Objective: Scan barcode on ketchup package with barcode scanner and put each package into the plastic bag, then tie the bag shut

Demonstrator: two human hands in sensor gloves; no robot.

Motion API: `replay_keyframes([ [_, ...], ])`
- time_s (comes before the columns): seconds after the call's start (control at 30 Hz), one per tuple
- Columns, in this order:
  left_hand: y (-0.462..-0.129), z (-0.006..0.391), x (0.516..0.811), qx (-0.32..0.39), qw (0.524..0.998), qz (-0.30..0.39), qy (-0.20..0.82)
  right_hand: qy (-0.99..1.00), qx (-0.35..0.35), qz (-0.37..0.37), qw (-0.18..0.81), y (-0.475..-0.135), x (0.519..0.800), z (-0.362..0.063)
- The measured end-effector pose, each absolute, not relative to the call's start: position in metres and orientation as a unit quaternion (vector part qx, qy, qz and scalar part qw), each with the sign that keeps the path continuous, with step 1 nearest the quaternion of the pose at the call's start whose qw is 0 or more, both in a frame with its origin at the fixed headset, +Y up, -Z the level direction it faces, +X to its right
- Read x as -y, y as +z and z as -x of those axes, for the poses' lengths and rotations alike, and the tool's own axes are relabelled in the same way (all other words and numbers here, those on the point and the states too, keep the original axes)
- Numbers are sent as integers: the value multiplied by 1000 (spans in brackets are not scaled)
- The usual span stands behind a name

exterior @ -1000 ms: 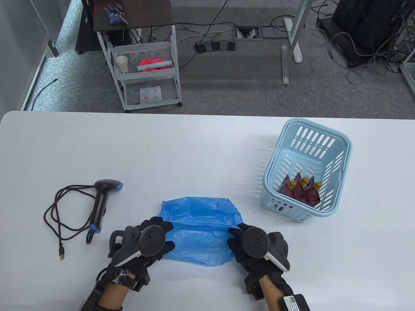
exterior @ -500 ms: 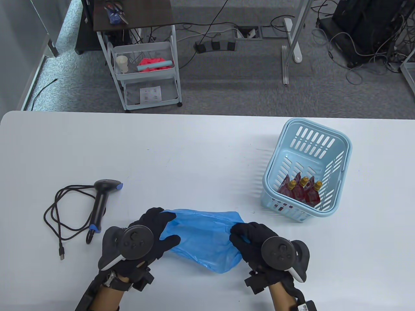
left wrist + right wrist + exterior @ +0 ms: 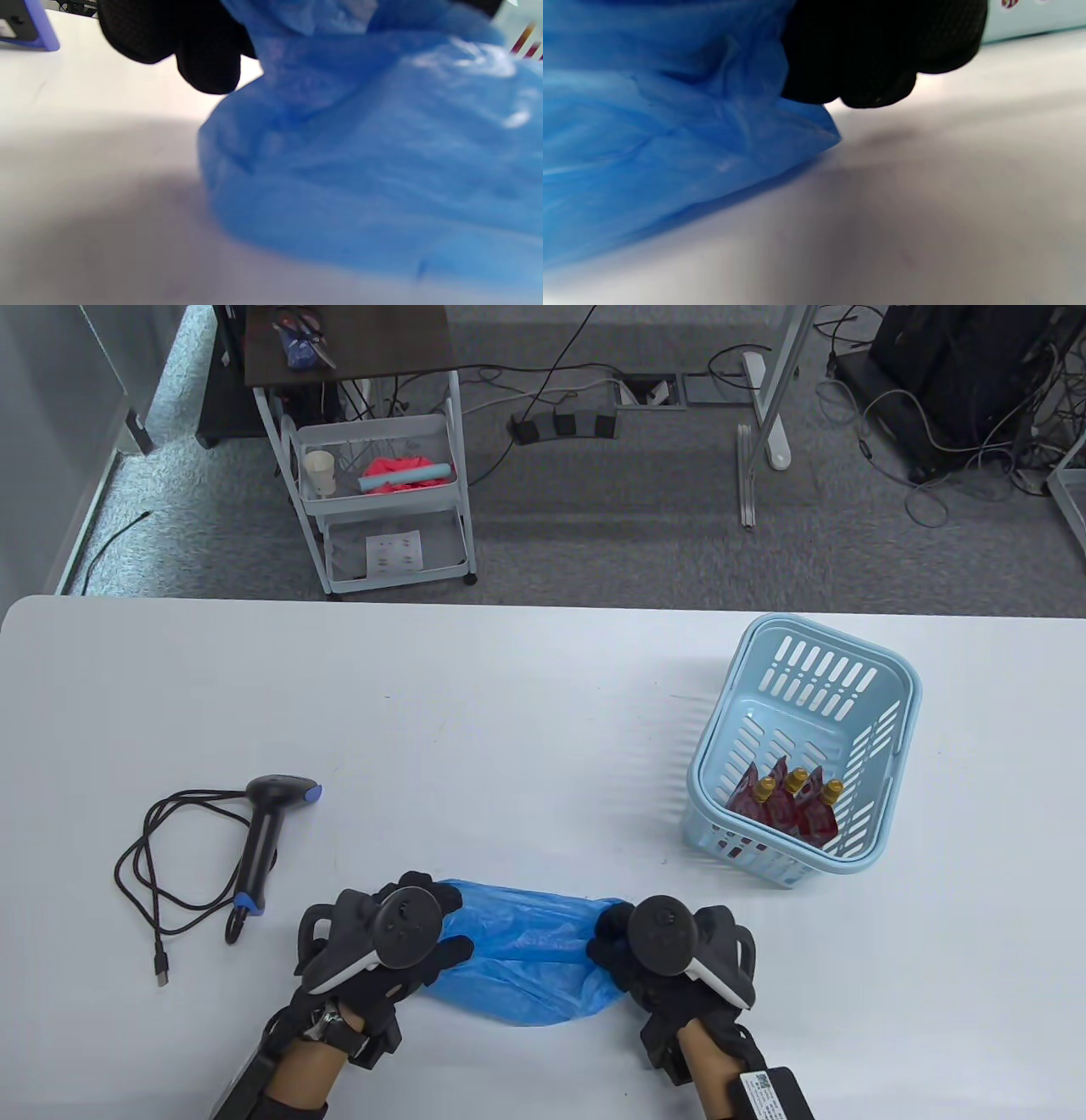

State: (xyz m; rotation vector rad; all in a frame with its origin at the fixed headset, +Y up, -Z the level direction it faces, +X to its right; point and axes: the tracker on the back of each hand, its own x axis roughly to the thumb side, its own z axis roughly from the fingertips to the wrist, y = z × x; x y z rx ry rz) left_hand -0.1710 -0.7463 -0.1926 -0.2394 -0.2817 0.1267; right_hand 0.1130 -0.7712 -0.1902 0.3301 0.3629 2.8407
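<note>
Two gloved hands stretch a blue plastic bag (image 3: pixel 522 959) between them at the 6 o'clock edge of the white worktop (image 3: pixel 475 712), the left hand (image 3: pixel 386 950) gripping one end and the right hand (image 3: pixel 662 954) the other, fingers curled into the film on both sides. The bag sags to the surface between them and looks empty. Three red ketchup packages (image 3: pixel 789 806) stand in the pale blue basket (image 3: pixel 899 678) at 3 o'clock, well apart from the bag. The barcode scanner (image 3: pixel 267 836) lies untouched at 9 o'clock, its black cable (image 3: pixel 144 874) looped beside it.

Nothing appears scanned or bagged yet; the likely job in hand is opening the bag's mouth. The risk is in the film itself: thin and slippery, its layers may cling together, and gloved fingertips could pinch both walls at once, so the mouth never parts. A hard pull from both ends might also tear it.

The table view alone shows the layout, the basket's contents and the scanner. The left wrist view shows what it cannot: dark fingertips (image 3: pixel 203 63) biting into a gathered fold, and the puffed film below. The right wrist view shows the bag's sharp corner (image 3: pixel 827 133) poking out beneath the clenched hand, just above the surface.
</note>
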Motion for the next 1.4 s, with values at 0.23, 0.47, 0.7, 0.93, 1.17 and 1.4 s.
replay_keyframes([
  [0.23, -199, 180, 766, 101, 983, 153, 5, 979, -154, -131, 19, -186, 779, -99],
  [0.47, -204, 201, 756, 74, 982, 150, 87, 974, -183, -131, 35, -188, 785, -96],
  [0.7, -206, 229, 731, 64, 963, 122, 230, 973, -186, -129, 43, -188, 786, -96],
  [0.93, -187, 211, 686, 87, 987, 4, 132, 973, -187, -132, 42, -189, 786, -95],
  [1.17, -170, 145, 696, 184, 983, -10, 20, 971, -188, -140, 39, -187, 786, -92],
  [1.4, -164, 113, 750, 249, 959, 91, -103, 970, -192, -143, 42, -187, 787, -91],
])
